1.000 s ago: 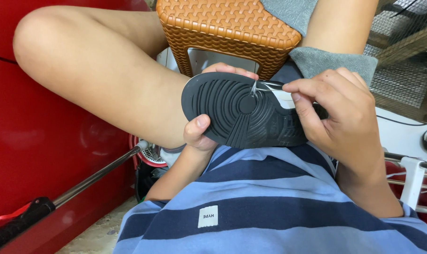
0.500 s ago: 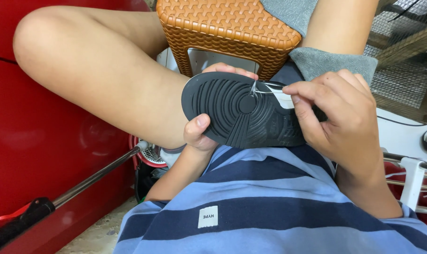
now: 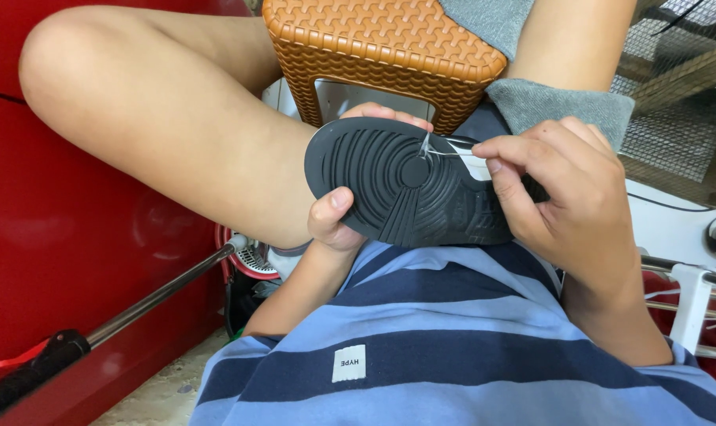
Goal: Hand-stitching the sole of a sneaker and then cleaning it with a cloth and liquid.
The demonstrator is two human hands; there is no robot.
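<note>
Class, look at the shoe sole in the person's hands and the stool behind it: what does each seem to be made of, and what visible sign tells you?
Shoe sole: dark matte rubber by its look, with moulded concentric tread ridges and no shine.
Stool: orange moulded plastic, probably; its basket-weave pattern is very regular and slightly glossy, so real wicker looks unlikely.

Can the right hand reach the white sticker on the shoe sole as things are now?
Probably yes. The right hand is already at the sticker, its fingertips pinching the edge. The left hand holds the shoe with the sole turned up, and nothing lies between the fingers and the sticker.
</note>
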